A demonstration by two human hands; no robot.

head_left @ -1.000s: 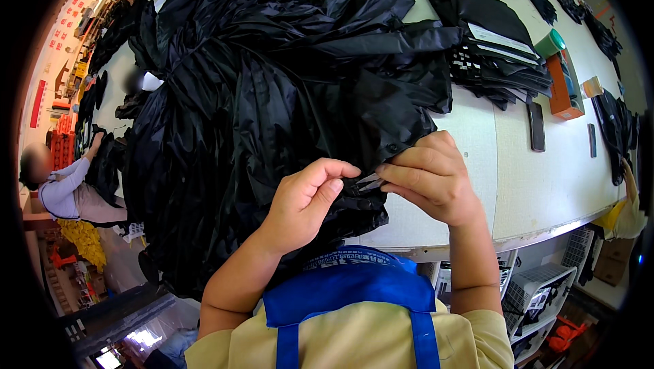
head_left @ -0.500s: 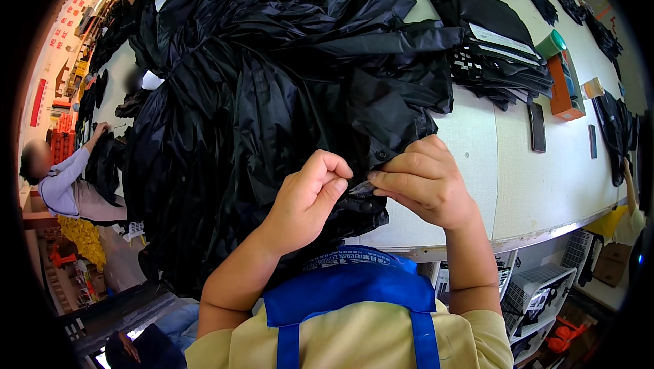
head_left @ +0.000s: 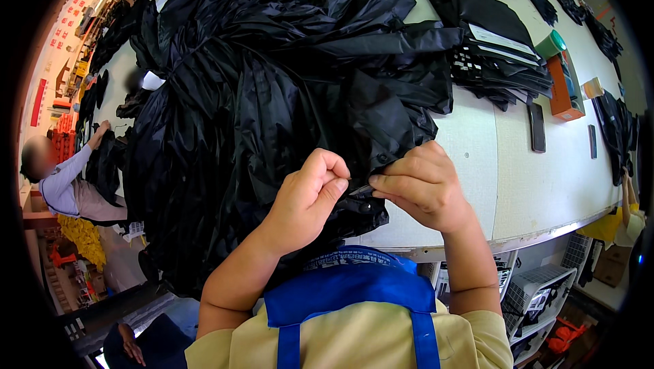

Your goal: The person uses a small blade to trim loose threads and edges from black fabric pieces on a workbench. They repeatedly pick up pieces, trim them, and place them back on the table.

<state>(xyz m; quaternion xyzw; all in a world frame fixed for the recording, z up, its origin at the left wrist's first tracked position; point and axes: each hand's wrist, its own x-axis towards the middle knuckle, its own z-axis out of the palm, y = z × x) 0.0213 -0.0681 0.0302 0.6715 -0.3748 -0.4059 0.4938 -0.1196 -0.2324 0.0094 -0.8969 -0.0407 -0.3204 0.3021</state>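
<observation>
A large heap of shiny black garments lies on the table before me. At its near right edge, my right hand is closed, thumb and fingers pinching the edge of a black garment beside a small round black button. A small pointed metal tool shows its tip below those fingertips; the rest of it is hidden. Just left of it, my left hand is pinched closed, its fingertips near the tool's tip. Whatever the left fingers hold is too small to make out.
Right of the heap, a stack of folded black pieces lies on the pale table. A phone, an orange box and a green-lidded container sit beyond. White baskets stand below the edge. A co-worker works at the left.
My right hand has shifted slightly down, and the garment edge with the button has dipped a little with it. The left hand stays nearly still.
</observation>
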